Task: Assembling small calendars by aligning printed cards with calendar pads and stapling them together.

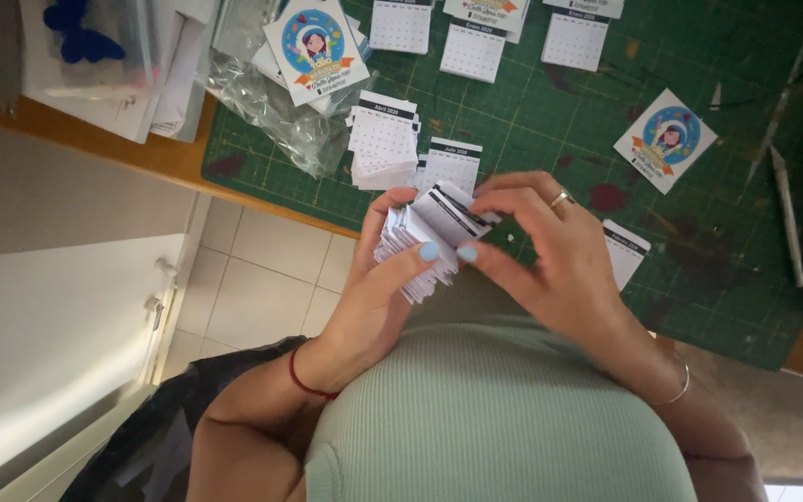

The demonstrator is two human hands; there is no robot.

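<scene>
home craft desk: green cutting mat (532,139), craft knife (785,209), tiled floor (267,279).

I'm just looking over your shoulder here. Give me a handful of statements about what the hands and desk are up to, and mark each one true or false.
1. Both hands hold one stack of small calendar sheets. True: the left hand cups it from below and the right hand grips it from the other side.
2. The cutting mat is red. False: it is green with a grid.
3. The right hand wears a ring. True.
4. The round-picture cards are all inside the plastic bag. False: one lies loose on the mat.
5. The left wrist is bare. False: it wears a thin red cord.
</scene>
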